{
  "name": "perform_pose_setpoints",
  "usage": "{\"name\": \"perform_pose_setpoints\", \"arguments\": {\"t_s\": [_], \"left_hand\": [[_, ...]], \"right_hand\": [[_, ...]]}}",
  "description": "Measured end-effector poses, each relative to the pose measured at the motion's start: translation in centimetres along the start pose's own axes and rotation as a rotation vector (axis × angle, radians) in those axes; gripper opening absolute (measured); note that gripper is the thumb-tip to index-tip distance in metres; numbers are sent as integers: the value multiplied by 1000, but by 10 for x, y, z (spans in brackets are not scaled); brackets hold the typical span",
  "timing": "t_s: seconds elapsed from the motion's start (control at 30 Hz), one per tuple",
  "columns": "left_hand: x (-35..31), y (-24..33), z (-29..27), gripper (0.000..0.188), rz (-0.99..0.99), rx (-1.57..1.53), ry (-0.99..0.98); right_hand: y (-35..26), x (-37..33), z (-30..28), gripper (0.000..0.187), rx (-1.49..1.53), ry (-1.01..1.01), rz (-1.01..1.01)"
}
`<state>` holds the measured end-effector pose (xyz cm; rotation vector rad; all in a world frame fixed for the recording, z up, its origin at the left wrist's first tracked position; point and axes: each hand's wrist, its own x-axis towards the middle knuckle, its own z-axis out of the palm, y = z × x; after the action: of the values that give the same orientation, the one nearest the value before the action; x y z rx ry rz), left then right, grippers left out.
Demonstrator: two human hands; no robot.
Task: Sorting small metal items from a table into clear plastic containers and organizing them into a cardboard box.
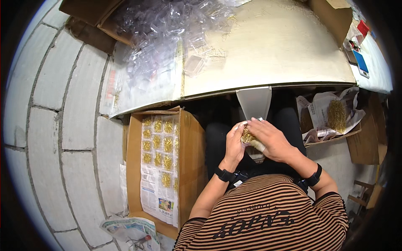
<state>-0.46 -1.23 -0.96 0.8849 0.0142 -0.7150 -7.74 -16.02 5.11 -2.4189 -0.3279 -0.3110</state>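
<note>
In front of my lap, my left hand point(235, 141) is closed around a small clear plastic box point(244, 140) filled with small gold-coloured metal pieces point(248, 134). My right hand point(270, 139) comes at it from the right, its fingers laid across the upper edge of the box and its thumb below, so both hands grip it. A pale wrap covers part of the right thumb. The fingers hide much of the box, and whether its lid is closed I cannot tell. Just beyond the hands, a pale chute point(254, 100) slopes down from the table edge.
A cardboard box point(190, 154) at my left holds rows of filled clear boxes point(167, 144) on newspaper. Empty clear boxes point(163, 37) are heaped on the table point(284, 46). At the right, a paper-lined carton point(310, 121) holds loose gold pieces point(336, 117); a blue-screened device point(360, 62) lies beyond.
</note>
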Motion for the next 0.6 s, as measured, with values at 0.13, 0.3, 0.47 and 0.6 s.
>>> {"name": "perform_pose_setpoints", "arguments": {"t_s": [0.13, 0.3, 0.47, 0.6], "left_hand": [[1, 16, 5, 45, -76, 54, -93], [2, 14, 4, 55, -190, -104, -205], [-3, 21, 3, 48, -86, 26, -77], [-7, 23, -6, 26, 13, 299, 78]], "right_hand": [[6, 3, -19, 32, 118, 337, 237], [25, 2, -5, 25, 436, 123, 618], [28, 2, 1, 18, 589, 227, 630], [28, 2, 4, 17, 646, 268, 685]]}}
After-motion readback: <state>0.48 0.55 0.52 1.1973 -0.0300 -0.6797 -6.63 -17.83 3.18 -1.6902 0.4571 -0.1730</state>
